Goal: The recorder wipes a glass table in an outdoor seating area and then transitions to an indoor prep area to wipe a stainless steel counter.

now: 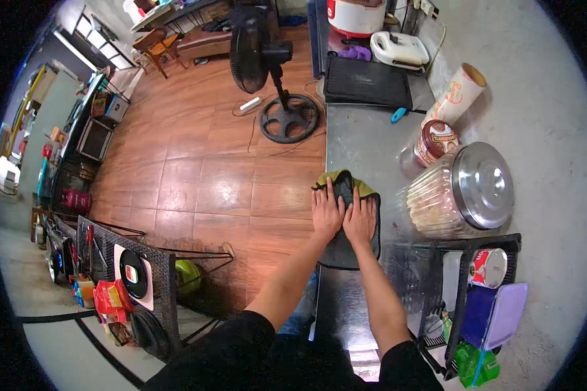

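A dark grey cloth point(342, 251) with a black hem and an olive-green side showing at its far end lies on a metal countertop point(357, 137). Its far part is folded and rumpled, and its left edge reaches the counter's edge. My left hand point(328, 215) rests palm down on the cloth, fingers extended away from me. Close beside it, my right hand point(360, 217) presses on the cloth too, with the thumbs near each other. The fingers lie over the fabric, and I see no pinch on it. What lies under the palms is hidden.
A ribbed jar point(433, 195) with a metal lid, a smaller red-lidded jar point(435, 144) and a printed cardboard tube point(455, 95) stand along the wall. A black rack point(462, 242) holds containers at right. A pedestal fan point(283, 112) stands left of the counter, its cord on the floor.
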A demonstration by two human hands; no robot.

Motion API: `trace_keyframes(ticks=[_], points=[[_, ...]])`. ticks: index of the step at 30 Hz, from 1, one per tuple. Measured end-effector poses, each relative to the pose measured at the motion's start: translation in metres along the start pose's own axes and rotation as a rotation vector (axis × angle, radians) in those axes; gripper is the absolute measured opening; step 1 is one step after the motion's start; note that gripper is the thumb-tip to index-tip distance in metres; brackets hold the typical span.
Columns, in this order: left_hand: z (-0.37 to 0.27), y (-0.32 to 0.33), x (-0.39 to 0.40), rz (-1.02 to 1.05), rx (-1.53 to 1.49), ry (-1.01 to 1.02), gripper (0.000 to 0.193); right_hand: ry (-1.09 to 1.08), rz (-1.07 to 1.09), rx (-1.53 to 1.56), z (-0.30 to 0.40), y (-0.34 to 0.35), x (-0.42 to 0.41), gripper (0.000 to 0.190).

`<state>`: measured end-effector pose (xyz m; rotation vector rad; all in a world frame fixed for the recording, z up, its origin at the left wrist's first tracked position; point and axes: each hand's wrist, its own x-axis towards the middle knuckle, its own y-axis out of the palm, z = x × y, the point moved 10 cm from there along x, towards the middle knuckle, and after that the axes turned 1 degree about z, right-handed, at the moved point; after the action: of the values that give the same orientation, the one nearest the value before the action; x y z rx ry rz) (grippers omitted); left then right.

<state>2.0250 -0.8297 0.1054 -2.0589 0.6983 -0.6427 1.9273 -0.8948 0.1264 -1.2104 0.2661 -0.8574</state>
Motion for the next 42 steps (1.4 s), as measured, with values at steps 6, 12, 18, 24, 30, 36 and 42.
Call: trace_keyframes(ticks=[6,12,18,24,30,36,42], points=[[0.015,-0.022,-0.118,-0.040,-0.171,-0.033,0.066,0.013,0.003,0.034,0.023,-0.029,-0.098,0.043],[0.085,-0.064,-0.299,0.007,-0.585,-0.354,0.045,-0.072,0.310,0.536,0.095,-0.040,-0.219,0.015],[0.114,-0.221,-0.422,-0.057,-0.671,-0.605,0.044,-0.367,0.834,0.720,0.197,-0.069,-0.302,0.024],[0.123,-0.304,-0.451,-0.257,-0.782,-0.764,0.036,-0.614,0.948,0.780,0.289,-0.091,-0.295,0.026],[0.157,-0.359,-0.420,-0.450,-0.819,-0.738,0.031,-0.758,0.969,0.812,0.385,-0.066,-0.270,0.025],[0.224,-0.415,-0.399,-0.405,-0.803,-0.824,0.032,-0.707,1.153,0.845,0.474,-0.042,-0.236,0.021],[0.283,-0.464,-0.338,-0.361,-0.819,-0.691,0.036,-0.661,1.052,0.804,0.532,-0.032,-0.183,0.019]])
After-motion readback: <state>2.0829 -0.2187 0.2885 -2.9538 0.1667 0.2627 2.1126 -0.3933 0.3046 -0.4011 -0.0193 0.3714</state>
